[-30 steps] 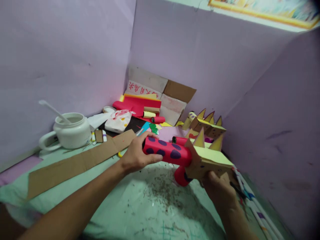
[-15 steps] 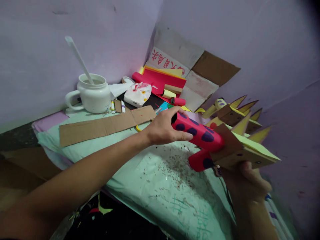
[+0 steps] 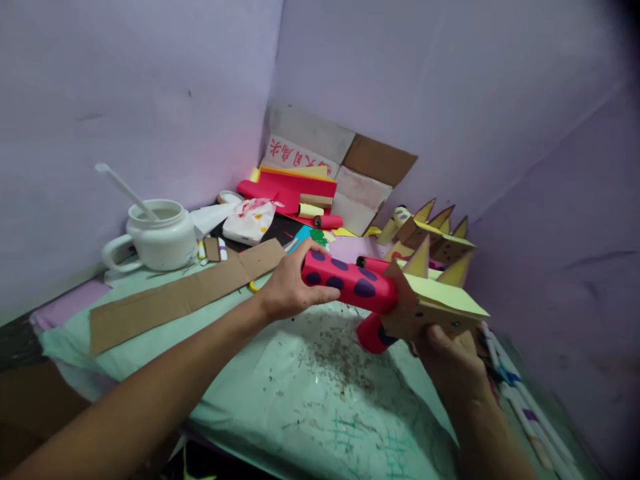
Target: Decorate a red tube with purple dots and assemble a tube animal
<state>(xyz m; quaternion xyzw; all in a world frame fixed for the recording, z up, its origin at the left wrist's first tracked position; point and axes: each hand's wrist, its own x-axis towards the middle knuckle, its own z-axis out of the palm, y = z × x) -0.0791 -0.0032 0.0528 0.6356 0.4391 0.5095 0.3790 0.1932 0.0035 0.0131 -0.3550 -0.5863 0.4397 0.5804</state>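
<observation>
Our left hand [image 3: 293,283] is clasping the purple-spotted tube [image 3: 367,285], running lengthwise to the cardboard box [image 3: 440,313] our right hand [image 3: 457,365] is gripping.

Fingers of left grip [image 3: 293,285] partly hidden behind spotted red tube [image 3: 350,281], those of right grip [image 3: 453,363] by spiked cardboard piece [image 3: 440,298]; white tubes [image 3: 529,415] cut by bottom edge; brown specks [image 3: 340,363] too small to identify.

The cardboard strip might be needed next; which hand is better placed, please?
Probably the left hand: it is nearer the cardboard strip, though it holds the spotted red tube. The right hand is farther off, holding the spiked cardboard piece.
</observation>
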